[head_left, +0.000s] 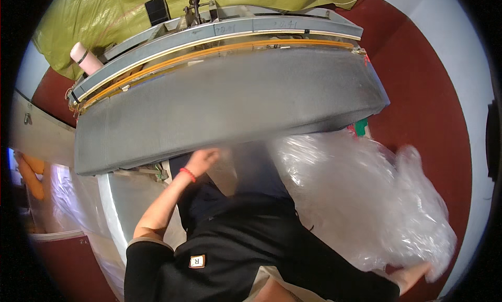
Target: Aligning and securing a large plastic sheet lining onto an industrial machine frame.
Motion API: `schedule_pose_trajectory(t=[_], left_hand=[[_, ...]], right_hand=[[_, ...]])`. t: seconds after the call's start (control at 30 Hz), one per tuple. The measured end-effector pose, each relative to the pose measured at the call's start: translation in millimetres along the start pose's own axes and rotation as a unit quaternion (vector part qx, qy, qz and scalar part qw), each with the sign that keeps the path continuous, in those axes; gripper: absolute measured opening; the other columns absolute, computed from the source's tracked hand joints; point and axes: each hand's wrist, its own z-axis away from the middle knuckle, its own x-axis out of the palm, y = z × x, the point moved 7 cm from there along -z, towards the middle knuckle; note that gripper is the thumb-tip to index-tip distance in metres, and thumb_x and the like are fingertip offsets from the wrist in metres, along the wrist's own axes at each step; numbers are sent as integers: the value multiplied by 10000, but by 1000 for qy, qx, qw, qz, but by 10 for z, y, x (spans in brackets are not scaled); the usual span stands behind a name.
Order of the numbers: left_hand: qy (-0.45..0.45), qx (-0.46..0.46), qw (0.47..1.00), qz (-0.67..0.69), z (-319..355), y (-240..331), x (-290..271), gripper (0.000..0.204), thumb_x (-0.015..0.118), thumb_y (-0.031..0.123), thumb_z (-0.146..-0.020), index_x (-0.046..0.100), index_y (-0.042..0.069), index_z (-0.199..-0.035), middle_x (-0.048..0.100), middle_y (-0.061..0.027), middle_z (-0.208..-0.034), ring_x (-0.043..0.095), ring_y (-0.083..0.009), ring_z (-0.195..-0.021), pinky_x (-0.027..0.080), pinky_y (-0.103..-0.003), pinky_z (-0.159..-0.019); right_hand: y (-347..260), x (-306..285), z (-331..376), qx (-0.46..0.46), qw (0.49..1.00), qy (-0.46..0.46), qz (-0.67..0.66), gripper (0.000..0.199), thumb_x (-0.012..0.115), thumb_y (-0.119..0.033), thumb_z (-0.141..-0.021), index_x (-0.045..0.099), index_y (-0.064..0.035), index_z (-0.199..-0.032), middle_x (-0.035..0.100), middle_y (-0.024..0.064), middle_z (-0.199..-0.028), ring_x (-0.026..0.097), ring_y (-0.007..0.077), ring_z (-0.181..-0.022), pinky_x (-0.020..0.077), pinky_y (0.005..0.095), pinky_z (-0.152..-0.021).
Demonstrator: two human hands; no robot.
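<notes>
In front of me lies a long padded board (pixel 225 95) with a dark grey cloth top. At its near edge is my left hand (pixel 204 160), a red beaded bracelet (pixel 187 174) on the wrist. Its fingers are curled together; whether anything is between them is hidden. My right arm reaches far out to the lower right, where my right hand (pixel 415 276) is closed on the edge of a large, crumpled clear plastic sheet (pixel 345 192). That plastic spreads from the board's near right side to the hand, and the fingertips are partly hidden by it.
Behind the board runs a grey metal rail (pixel 235 27) with an orange strip (pixel 209 55). A pink roll (pixel 86 59) stands at its left end. Yellow-green sheeting (pixel 104 19) hangs at the back. A white cabinet panel (pixel 39 124) is at left, red-brown floor (pixel 429 108) at right.
</notes>
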Motion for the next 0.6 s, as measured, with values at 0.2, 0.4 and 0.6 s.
schedule_pose_trajectory(t=[0.2,0.4,0.6], left_hand=[[124,-137,975,123,872,-834,-434,277,515,145,-858,532,-19,-1080,623,-68,-903,557,-110,-815,442,-245,-746],[328,-170,927,-60,1634,-1105,-1284,260,555,208,-815,585,23,-995,627,-105,-889,586,-159,-815,446,-281,-749],[520,-335,781,-82,2879,-2009,-2349,322,534,159,-788,533,14,-1075,564,-187,-1039,550,-290,-965,424,-345,-846]], right_hand=[[-233,-119,-262,4,1000,-22,20,327,474,-233,-807,549,-51,-1068,562,186,-1045,548,316,-945,422,400,-812],[-4496,691,1057,-129,988,-83,15,333,476,-236,-802,551,-56,-1072,559,188,-1056,545,319,-955,420,406,-815],[-6822,19,2356,-368,919,-1,-141,416,547,-269,-772,531,-32,-1113,523,231,-1104,518,339,-1002,405,407,-855]])
